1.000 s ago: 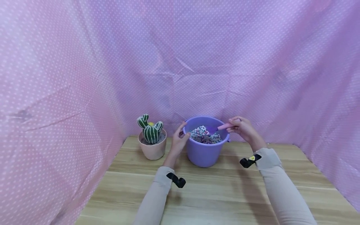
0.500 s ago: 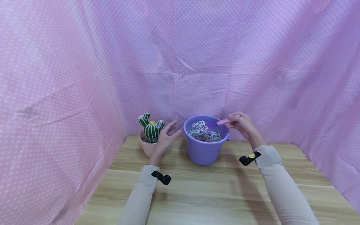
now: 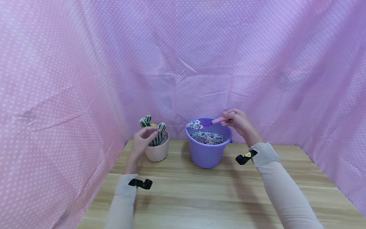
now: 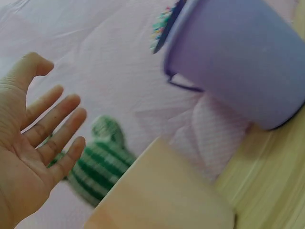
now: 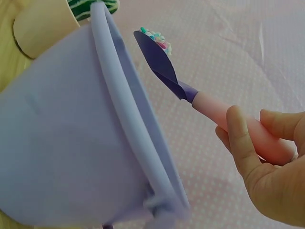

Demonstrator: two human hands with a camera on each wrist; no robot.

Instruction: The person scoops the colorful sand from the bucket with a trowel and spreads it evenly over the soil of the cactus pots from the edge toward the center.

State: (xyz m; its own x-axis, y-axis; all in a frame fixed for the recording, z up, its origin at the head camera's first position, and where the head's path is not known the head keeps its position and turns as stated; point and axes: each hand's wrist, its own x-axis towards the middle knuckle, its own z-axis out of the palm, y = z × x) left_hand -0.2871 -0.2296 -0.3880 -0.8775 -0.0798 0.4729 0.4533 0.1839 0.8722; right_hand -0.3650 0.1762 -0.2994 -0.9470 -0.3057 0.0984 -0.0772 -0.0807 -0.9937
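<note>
My right hand (image 3: pixel 240 123) grips the pink handle of a purple-bladed garden trowel (image 5: pixel 217 107). Small multicoloured pebbles (image 3: pixel 195 124) are heaped on the blade, held level above the left side of a purple bucket (image 3: pixel 206 156). More pebbles (image 3: pixel 207 138) lie inside that bucket. My left hand (image 3: pixel 140 142) hovers by the potted cactus, overlapping part of it in the head view. In the left wrist view its fingers are loosely extended and hold nothing. The cactus (image 4: pixel 102 169) is green with white stripes and looks knitted; it stands in a pale pink pot (image 3: pixel 158 153).
A wooden table (image 3: pixel 194 197) carries the pot on the left and the bucket to its right, with a gap between them. Pink polka-dot cloth (image 3: pixel 183 63) hangs behind and along both sides. A handle loop (image 4: pixel 183 86) hangs below the bucket's rim.
My left hand has let go of the bucket's rim and moved left to the cactus. The right hand has raised the loaded trowel out of the pebbles and shifted it left to the bucket's rim.
</note>
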